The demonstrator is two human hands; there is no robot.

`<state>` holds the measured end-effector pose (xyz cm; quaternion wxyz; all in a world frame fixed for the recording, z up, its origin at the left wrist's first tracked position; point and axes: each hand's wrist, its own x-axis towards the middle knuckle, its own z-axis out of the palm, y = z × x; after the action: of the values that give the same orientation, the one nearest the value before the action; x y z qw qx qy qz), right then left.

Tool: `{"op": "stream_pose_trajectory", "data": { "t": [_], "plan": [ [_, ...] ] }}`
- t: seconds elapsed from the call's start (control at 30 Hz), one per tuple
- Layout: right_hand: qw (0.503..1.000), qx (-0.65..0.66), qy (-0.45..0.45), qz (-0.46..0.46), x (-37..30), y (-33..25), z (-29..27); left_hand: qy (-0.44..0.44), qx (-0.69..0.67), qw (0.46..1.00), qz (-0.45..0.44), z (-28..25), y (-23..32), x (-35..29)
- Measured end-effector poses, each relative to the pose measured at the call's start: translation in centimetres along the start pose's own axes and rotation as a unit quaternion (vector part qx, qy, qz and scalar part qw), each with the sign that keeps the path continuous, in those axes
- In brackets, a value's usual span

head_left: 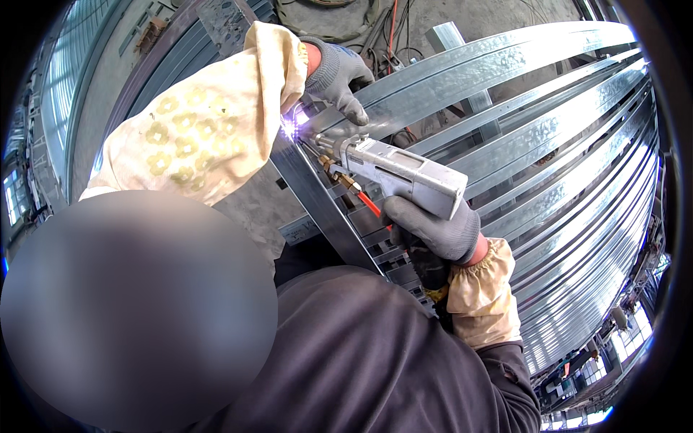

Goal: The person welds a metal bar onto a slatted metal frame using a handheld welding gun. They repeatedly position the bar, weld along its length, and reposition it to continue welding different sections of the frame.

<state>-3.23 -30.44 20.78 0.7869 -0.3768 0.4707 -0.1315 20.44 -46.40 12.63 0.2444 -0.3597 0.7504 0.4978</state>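
Observation:
My right hand (pixel 437 231), in a grey glove, is closed around the handle of a silver-grey handheld welding gun (pixel 408 169). The gun's nozzle points up and left at a bright violet-white spark (pixel 292 126), where a tube end meets a steel crossbar (pixel 321 198). A brass fitting and red hose (pixel 369 205) run beneath the gun. Beyond the spark, my left hand (pixel 338 81), also gloved in grey, grips the end of a long galvanized steel tube (pixel 440 76), its thumb on the near face. Cream sleeves cover both forearms; the left one has a flower print.
Several parallel steel tubes (pixel 556 141) stretch away to the right, above a cross member (pixel 480 108). Cables (pixel 379 36) lie on the concrete floor (pixel 505 18) at the back. More metal lengths (pixel 180 61) stand at the far left. A blurred round patch covers the lower left.

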Motion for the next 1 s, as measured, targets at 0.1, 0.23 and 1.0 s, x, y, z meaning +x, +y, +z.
{"op": "stream_pose_trajectory", "data": {
  "t": [0.1,0.23,1.0],
  "plan": [
    [1.000,-0.003,-0.008,-0.006,0.06,0.28,-0.05,-0.010,-0.015,1.000,-0.004,-0.15,0.15,-0.15],
    [1.000,-0.012,-0.005,-0.013,0.09,0.45,-0.10,-0.010,-0.014,1.000,-0.013,-0.17,0.06,-0.21],
    [1.000,0.005,-0.006,0.021,-0.21,0.66,-0.45,-0.003,-0.013,1.000,0.010,0.04,-0.77,0.34]
  ]
}}
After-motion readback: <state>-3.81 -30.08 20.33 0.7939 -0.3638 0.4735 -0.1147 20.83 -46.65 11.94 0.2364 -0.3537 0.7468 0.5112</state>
